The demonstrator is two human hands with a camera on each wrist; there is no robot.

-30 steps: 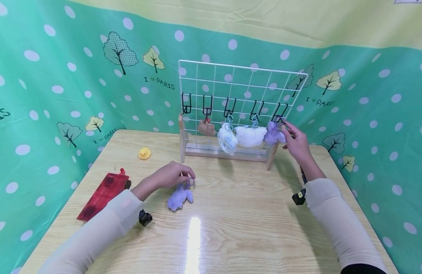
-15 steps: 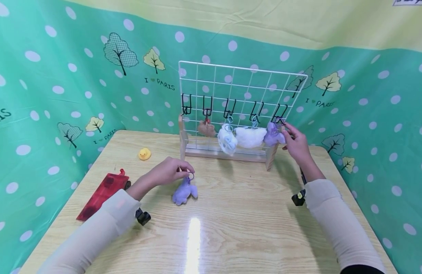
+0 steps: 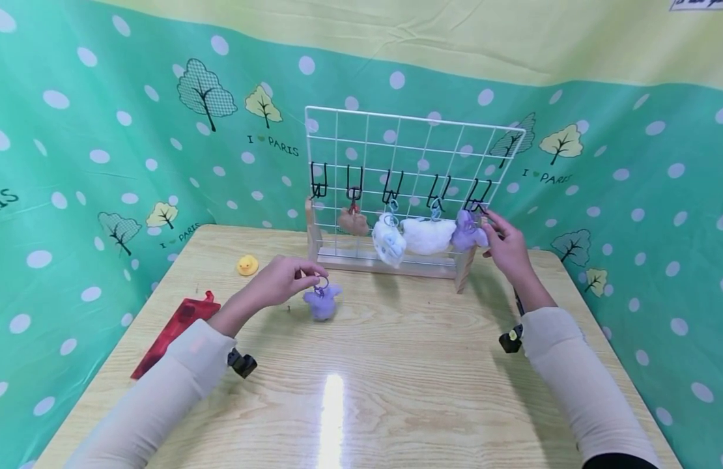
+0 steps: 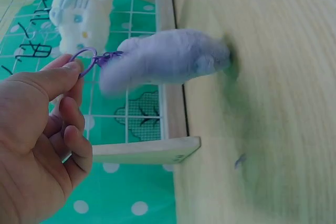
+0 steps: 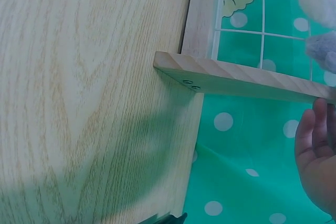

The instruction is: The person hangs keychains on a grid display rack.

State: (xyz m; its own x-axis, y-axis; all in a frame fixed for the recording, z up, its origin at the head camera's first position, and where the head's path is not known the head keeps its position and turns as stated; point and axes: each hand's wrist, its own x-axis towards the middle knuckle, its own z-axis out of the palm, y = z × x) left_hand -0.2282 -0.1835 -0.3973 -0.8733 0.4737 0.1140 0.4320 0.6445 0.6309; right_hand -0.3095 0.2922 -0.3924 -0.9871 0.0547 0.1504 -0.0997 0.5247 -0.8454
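My left hand (image 3: 288,280) pinches the ring of a purple plush keychain (image 3: 322,303) between thumb and forefinger. In the left wrist view the plush (image 4: 168,56) hangs from its purple ring (image 4: 94,61), close over the table. A white wire grid rack (image 3: 417,122) with wooden side posts stands at the back. My right hand (image 3: 508,251) grips its right post near the top, beside another purple plush (image 3: 467,231) on the rightmost hook. In the right wrist view, fingers (image 5: 310,135) curl by the wooden post (image 5: 236,77); thumb and forefinger are out of frame.
A brown plush (image 3: 354,221), a blue-and-white plush (image 3: 389,240) and a white plush (image 3: 427,236) hang on black hooks; the leftmost hook (image 3: 318,182) bears nothing. A yellow duck (image 3: 247,265) and a red pouch (image 3: 180,329) lie at left. Polka-dot cloth (image 3: 244,195) surrounds the table.
My left hand has raised the purple plush keychain from the table and carried it slightly right and toward the rack. The right hand stays at the rack's right post.
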